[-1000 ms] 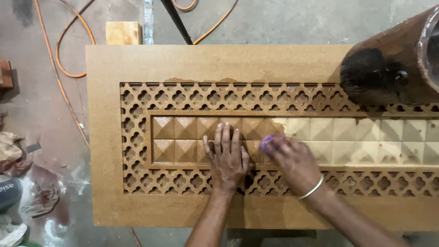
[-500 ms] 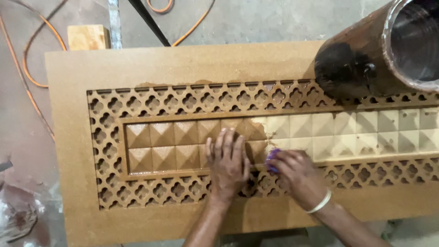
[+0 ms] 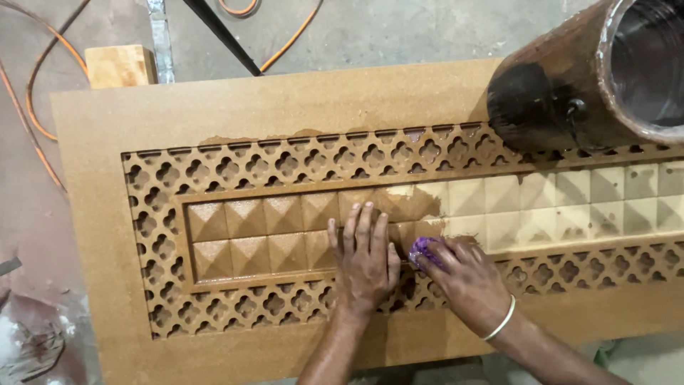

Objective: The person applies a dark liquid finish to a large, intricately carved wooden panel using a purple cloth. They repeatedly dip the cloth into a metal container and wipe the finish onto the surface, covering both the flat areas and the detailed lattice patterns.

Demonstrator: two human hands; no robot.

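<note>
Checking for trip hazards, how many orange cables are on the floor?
2 that I can see. One orange cable runs along the floor left of the carved panel; another curves beyond its top edge. They may join out of view.

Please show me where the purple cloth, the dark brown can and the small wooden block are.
purple cloth (image 3: 422, 249), head view, on its bunched top by the right hand's fingers.
dark brown can (image 3: 563, 93), head view, on its stained side wall.
wooden block (image 3: 121, 65), head view, on its top face.

floor: I'm seeing grey concrete floor (image 3: 399, 32), stained reddish at left | cables: orange cords (image 3: 32, 114) are trailing across it, one looping at top (image 3: 285, 43) | block: pale wooden block (image 3: 121, 65) is sitting at upper left | strip: black bar (image 3: 221, 36) is lying diagonally nearby | light: even, soft
</note>
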